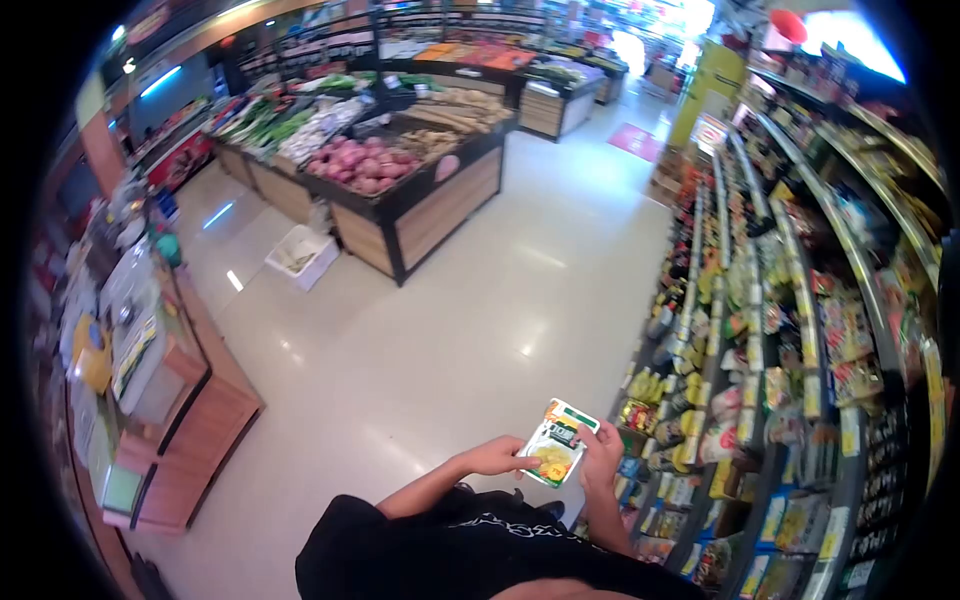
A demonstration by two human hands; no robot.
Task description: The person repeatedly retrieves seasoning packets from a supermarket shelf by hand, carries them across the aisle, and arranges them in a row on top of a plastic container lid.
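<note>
The flat packet [553,450], at the lower centre of the frame, could slip to the pale floor [450,300] if my pinch loosens, since I seem to hold it only near its edges; swinging it right could snag the shelves [755,400]. My left hand [495,456] is clamped on its lower left edge, thumb across the front; my right hand [600,455], raised from below, grips its right edge.
</note>
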